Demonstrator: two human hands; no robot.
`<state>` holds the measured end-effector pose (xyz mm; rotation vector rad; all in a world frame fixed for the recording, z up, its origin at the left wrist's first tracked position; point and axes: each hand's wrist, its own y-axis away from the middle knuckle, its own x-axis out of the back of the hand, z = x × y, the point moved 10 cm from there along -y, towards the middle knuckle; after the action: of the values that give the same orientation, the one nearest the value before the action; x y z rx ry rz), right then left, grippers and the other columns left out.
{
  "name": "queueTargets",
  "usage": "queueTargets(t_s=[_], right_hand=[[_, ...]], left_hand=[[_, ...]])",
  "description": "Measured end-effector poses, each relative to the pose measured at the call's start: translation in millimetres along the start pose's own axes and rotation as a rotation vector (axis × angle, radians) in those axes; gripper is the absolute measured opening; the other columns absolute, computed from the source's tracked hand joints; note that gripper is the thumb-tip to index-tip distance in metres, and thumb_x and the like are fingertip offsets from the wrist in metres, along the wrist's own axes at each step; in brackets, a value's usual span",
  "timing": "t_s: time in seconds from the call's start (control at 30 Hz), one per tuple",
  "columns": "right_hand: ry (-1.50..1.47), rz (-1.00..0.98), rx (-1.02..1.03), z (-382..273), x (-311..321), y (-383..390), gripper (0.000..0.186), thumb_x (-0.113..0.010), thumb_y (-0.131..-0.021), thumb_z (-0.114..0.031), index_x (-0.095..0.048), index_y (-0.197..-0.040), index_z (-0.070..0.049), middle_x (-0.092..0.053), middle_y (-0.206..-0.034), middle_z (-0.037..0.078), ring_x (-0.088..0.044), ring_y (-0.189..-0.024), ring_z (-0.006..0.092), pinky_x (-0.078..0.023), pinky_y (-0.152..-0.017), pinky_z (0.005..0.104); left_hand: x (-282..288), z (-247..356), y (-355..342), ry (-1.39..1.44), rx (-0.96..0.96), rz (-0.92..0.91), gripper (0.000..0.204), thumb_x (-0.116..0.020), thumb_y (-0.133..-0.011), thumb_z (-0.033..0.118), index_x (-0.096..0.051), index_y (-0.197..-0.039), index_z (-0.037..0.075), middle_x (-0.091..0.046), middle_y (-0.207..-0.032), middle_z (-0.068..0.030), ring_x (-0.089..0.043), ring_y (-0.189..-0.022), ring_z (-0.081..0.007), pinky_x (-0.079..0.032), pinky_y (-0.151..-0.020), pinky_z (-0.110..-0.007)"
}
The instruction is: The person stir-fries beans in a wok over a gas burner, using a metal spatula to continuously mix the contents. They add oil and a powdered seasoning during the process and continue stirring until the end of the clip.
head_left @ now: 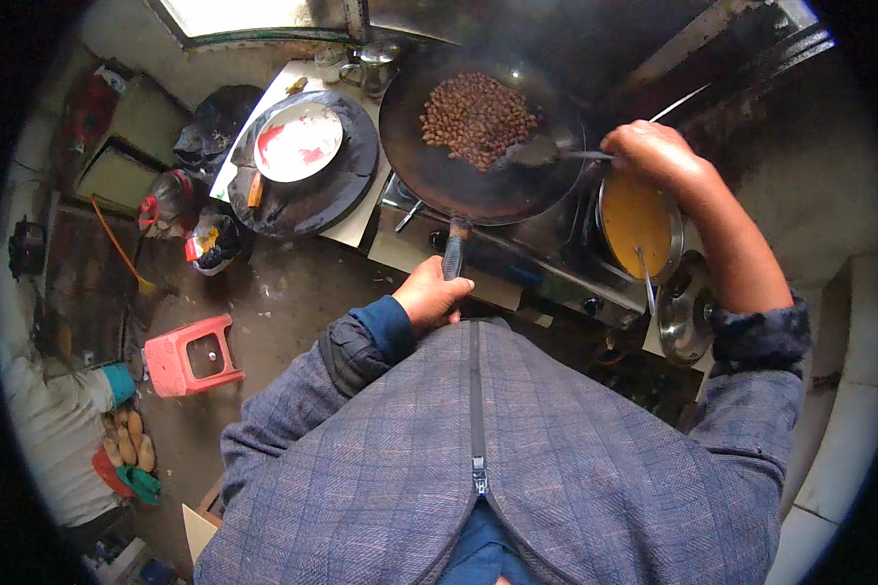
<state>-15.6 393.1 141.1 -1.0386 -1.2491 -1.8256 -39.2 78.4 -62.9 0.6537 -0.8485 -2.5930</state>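
Observation:
A dark wok [429, 185] sits on the stove, holding a heap of small reddish-brown nuts or beans [476, 119]; I cannot tell which. My left hand [431, 293] is closed round the end of the wok's handle [455, 252], close to my jacket. With my right hand [651, 154] I grip a metal spatula [585, 154] by its handle. Its blade lies inside the wok, at the right edge of the heap. Below my right forearm stands a pot of yellow-orange liquid [634, 219] with a spoon [647, 278] leaning in it.
Left of the wok, a round dark board [356, 171] bears a white bowl [299, 143] with red smears and a wooden-handled knife [256, 189]. A metal lid [683, 317] rests beside the pot. The gas stove [537, 263] runs underneath. A pink stool [171, 363] stands on the floor.

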Motion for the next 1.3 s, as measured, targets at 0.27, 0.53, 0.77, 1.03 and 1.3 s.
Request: queueTargets(t_s=[0.27, 0.53, 0.77, 1.03, 1.3], right_hand=[[-0.025, 0.131, -0.196, 9.1, -51.2, -56.8, 0.035, -0.067, -0.092, -0.011, -0.075, -0.126, -0.016, -0.077, -0.113, 0.017, -0.072, -0.113, 0.0373, -0.056, -0.097, 0.0493], [0.119, 0.342, 0.115, -35.7, -19.1, -50.2, 0.051, -0.07, -0.087, -0.006, -0.065, -0.137, -0.017, -0.068, -0.12, 0.018, -0.073, -0.107, 0.038, -0.059, -0.089, 0.0455], [0.162, -0.127, 0.044, -5.1, 1.8, 5.2, 0.017, -0.065, -0.094, -0.02, -0.08, -0.101, -0.015, -0.079, -0.102, 0.015, -0.076, -0.103, 0.0367, -0.06, -0.086, 0.0487], [-0.013, 0.285, 0.033, -77.9, -33.0, -70.1, 0.037, -0.064, -0.092, -0.007, -0.071, -0.127, -0.015, -0.074, -0.108, 0.02, -0.075, -0.103, 0.0386, -0.06, -0.089, 0.0476], [0.31, 0.274, 0.245, -79.3, 27.6, -8.9, 0.026, -0.067, -0.092, -0.011, -0.07, -0.118, -0.009, -0.074, -0.105, 0.017, -0.077, -0.096, 0.0357, -0.062, -0.081, 0.0455]], left_hand=[[0.8, 1.3, 2.4, -0.04, 0.012, 0.033, 0.026, -0.069, -0.098, 0.014, -0.046, -0.105, 0.004, -0.057, -0.074, -0.0061, -0.059, -0.05, -0.0157, -0.045, -0.042, -0.031], [-1.3, 1.0, -2.1, -0.039, -0.007, -0.024, 0.024, -0.069, -0.098, 0.014, -0.047, -0.101, 0.004, -0.057, -0.066, -0.006, -0.058, -0.048, -0.0161, -0.042, -0.04, -0.031], [1.8, -3.6, -5.0, -0.044, -0.007, 0.007, 0.027, -0.07, -0.098, 0.015, -0.047, -0.107, 0.003, -0.06, -0.076, -0.0063, -0.059, -0.051, -0.0152, -0.045, -0.042, -0.031], [3.7, 0.2, 2.4, -0.108, 0.032, 0.056, 0.023, -0.069, -0.101, 0.016, -0.05, -0.109, 0.006, -0.058, -0.074, -0.0031, -0.057, -0.051, -0.0131, -0.043, -0.042, -0.029], [3.7, -4.3, -8.8, -0.147, 0.009, -0.019, 0.028, -0.07, -0.098, 0.016, -0.048, -0.11, 0.002, -0.061, -0.074, -0.007, -0.06, -0.051, -0.0159, -0.045, -0.042, -0.031]])
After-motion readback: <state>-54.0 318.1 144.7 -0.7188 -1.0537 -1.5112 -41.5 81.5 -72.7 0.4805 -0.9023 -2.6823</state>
